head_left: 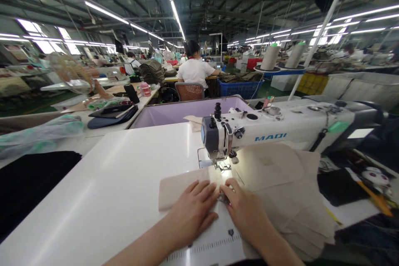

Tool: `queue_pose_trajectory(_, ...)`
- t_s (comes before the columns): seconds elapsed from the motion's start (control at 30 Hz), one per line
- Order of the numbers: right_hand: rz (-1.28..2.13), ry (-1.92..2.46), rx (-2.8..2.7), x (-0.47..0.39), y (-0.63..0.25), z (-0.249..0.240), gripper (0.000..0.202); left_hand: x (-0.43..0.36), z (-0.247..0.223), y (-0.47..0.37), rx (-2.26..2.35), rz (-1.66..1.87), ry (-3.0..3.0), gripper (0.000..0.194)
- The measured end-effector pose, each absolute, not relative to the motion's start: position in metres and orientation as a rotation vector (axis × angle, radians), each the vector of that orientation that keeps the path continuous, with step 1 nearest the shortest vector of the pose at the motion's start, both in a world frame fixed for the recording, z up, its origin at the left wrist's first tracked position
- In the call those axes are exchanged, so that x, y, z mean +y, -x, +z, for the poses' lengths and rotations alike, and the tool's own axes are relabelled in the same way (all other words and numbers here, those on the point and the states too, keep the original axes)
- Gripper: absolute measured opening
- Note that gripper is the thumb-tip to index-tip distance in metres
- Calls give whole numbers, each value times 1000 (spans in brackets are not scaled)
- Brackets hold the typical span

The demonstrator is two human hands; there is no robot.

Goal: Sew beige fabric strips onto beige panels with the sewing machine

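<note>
A white sewing machine (268, 126) stands on the white table, its lit needle area just beyond my hands. My left hand (193, 208) lies flat on a beige fabric piece (174, 189), fingers stretched toward the presser foot (223, 167). Close beside it, my right hand (243, 212) has its thumb and index finger bent together at the fabric near the foot; what they hold is too small to make out. More beige fabric (280, 187) spreads under the machine arm to the right.
Beyond the white tabletop (124, 174) is a lilac bin (174, 110). Dark cloth (37, 178) lies at the left. A person in a white shirt (195, 70) sits ahead, beside a blue crate (240, 88). Thread cones (269, 57) stand at the back right.
</note>
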State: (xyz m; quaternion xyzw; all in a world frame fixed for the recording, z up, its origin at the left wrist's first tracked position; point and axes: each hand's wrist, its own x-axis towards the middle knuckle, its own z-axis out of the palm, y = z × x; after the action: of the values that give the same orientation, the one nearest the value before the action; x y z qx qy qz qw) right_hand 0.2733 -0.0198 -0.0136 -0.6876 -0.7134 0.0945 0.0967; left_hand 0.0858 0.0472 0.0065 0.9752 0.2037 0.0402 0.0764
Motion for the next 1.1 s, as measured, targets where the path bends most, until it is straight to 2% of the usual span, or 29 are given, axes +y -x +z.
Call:
queue_pose_trajectory(0.27,276,2076,-2112,4,-276,0,31,77,5,-91,603,207,-2926,40)
queue_pose_trajectory(0.73,235,2075,-2099,13,-277,4,32,122,3,-101,644,289,-2942,35)
queue_pose_trajectory(1.0,209,2132,-2091,-7,-262,-12,28,118,-11,-96,776,301,-2907,43)
queue_pose_trajectory(1.1,173,2122,-2040,-9,-261,-22,32,119,-21,-95,881,260,-2890,49)
